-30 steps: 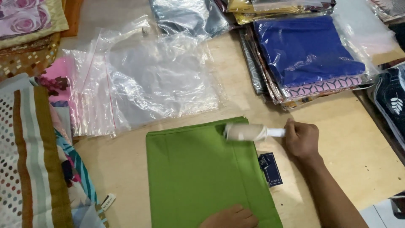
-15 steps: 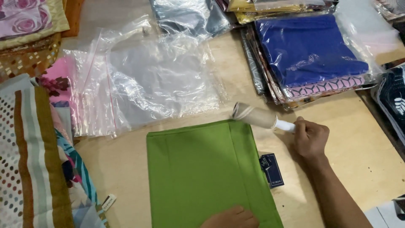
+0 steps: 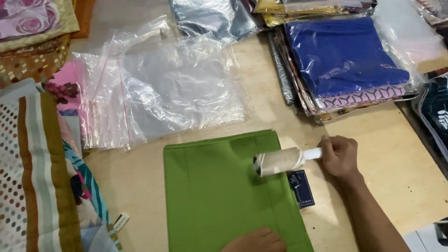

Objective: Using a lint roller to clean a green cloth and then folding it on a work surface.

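A folded green cloth [image 3: 219,186] lies flat on the wooden table [image 3: 396,172]. My right hand [image 3: 339,156] grips the white handle of a lint roller [image 3: 279,162], whose roll rests on the cloth's right part. My left hand [image 3: 255,241] presses flat on the cloth's near edge, at the bottom of the view. A small dark blue tag [image 3: 302,187] sticks out from under the cloth's right edge, just below the roller.
Several clear plastic bags [image 3: 163,88] lie beyond the cloth. A stack of bagged fabrics topped by a blue one [image 3: 343,58] sits at the back right. Patterned cloths [image 3: 37,177] pile up on the left. A small white label [image 3: 120,221] lies near them.
The roller went up past the cloth's top right corner, then came back down and left onto the green cloth. My left hand has stayed on the near edge.
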